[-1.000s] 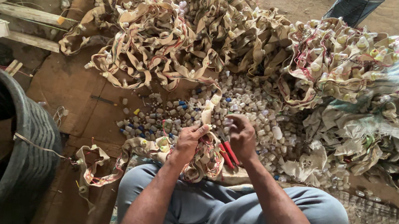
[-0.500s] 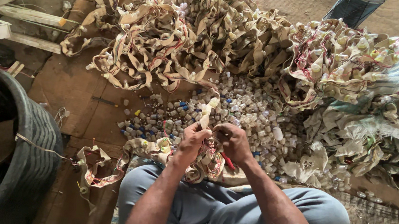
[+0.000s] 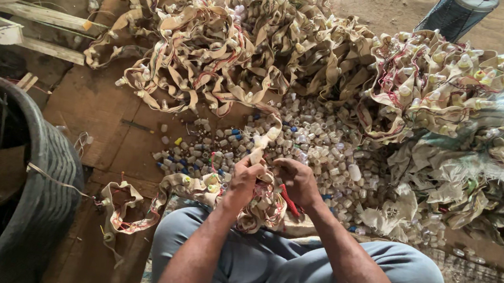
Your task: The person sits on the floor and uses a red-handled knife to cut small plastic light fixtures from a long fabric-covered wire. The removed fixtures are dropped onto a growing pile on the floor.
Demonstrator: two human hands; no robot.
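**Both hands closed on a beige strip above a scatter of small caps**

The person sits on the floor (image 3: 97,111) with knees spread in grey-blue trousers (image 3: 287,272), and both forearms reach forward from the lap and converge at the middle of the view. The left hand (image 3: 243,181) is curled into a loose fist, fingers wrapped around a beige fabric strip (image 3: 262,146) whose free end rises from the grip and points away from the body. The right hand (image 3: 298,181) sits just beside it, knuckles up, fingers bent down and clamped on a red-handled tool (image 3: 289,201) whose handles slant out below the palm towards the right knee. The two hands are close together, nearly touching; how the tool's tip meets the strip is hidden behind the fingers.

From the left hand the strip trails down across the left knee and loops on the floor. Just beyond the hands lies a spread of small caps (image 3: 321,143), pale with some blue. Behind that, heaps of tangled strips (image 3: 244,46) run across the floor. A dark tub (image 3: 43,193) stands at the person's left, wooden planks (image 3: 32,15) beyond it.
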